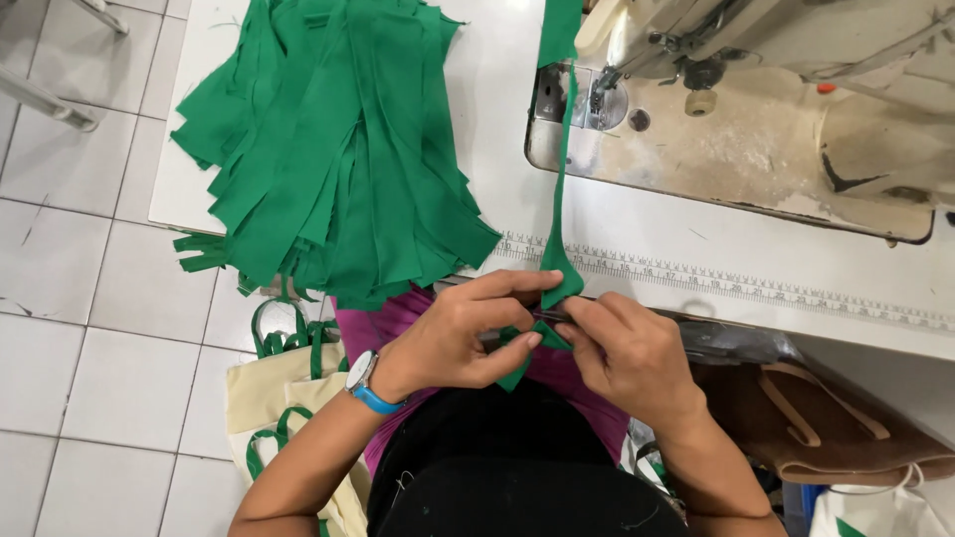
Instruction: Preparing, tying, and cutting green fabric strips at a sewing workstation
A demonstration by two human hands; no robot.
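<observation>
Both hands, the left hand (453,338) and right hand (622,353), pinched the folded end of a green fabric strip (559,199) at the table edge (756,308); likely light and limp, it ran to the sewing machine (756,89).

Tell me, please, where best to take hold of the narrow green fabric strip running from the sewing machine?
Probably at its near end, from the table's front edge: the far end lies under the sewing machine needle, and both hands already pinch this free end.
</observation>
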